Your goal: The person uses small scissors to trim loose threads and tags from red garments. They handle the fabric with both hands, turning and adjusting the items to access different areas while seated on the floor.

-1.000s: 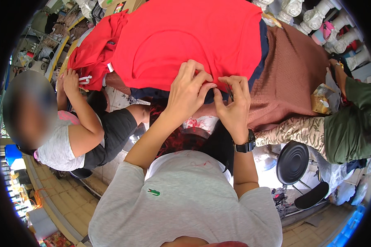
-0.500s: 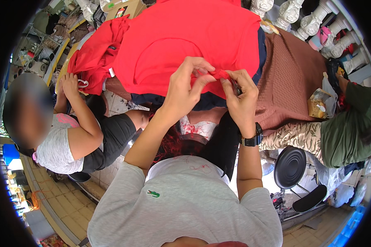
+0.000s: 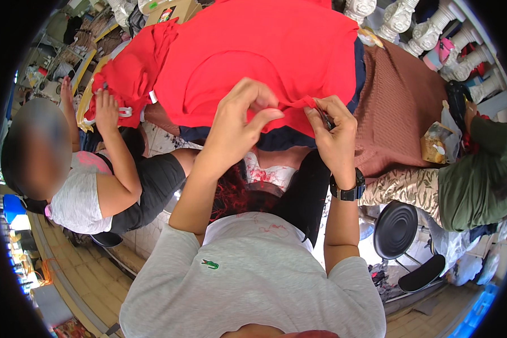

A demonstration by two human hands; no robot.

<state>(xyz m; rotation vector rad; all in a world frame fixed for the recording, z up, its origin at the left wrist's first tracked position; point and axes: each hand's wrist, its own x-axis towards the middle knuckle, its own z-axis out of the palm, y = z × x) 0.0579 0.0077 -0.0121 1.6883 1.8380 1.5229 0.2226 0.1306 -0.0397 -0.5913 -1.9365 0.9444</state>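
Note:
A red garment is spread over the table in front of me, with a curved seam or neckline showing near its middle. My right hand pinches the near edge of this red cloth between thumb and forefinger. In the same palm sits a small dark metal tool, mostly covered by the fingers, perhaps thread snips. My left hand is raised just left of the pinched edge, its thumb and fingers apart and slightly blurred. I see nothing held in it. Dark blue cloth shows beneath the red garment.
Brown textured cloth covers the table's right side. At left, a person handles another red cloth. A person in green sits at right, near a black stool. White ornate balusters stand at the far right.
My left hand has let go of the red cloth edge and moved a little left. The right hand keeps its pinch. The person at left has lifted a hand off their cloth.

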